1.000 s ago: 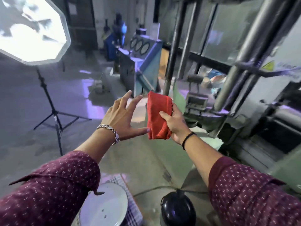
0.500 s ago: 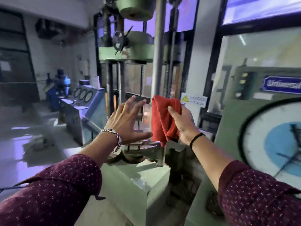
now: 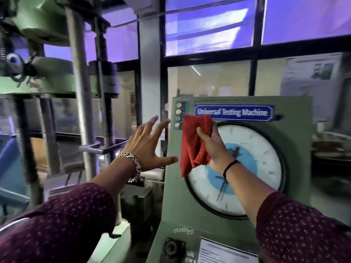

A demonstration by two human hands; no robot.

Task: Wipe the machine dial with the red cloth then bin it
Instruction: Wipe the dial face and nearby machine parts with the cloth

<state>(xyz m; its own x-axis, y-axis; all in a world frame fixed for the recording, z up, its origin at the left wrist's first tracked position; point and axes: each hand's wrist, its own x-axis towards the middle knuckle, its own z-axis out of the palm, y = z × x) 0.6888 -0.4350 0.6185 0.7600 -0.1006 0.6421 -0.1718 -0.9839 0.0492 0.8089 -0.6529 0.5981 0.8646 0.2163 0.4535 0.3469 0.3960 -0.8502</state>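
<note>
Red cloth (image 3: 193, 143) hangs bunched in the right hand (image 3: 212, 145) at centre frame, over the machine dial (image 3: 247, 168) upper-left rim; left hand (image 3: 146, 147) is spread, empty. Loosely pinched, the cloth could slip mid-wipe or only smear the glass

We see a red cloth (image 3: 193, 143) against a white dial (image 3: 252, 164) with a light-blue centre, set in a grey-green machine cabinet (image 3: 296, 133). Its nameplate (image 3: 233, 112) is blue with white lettering (slightly blurred). Our sleeves (image 3: 62, 224) are maroon with tiny pale specks.
</note>
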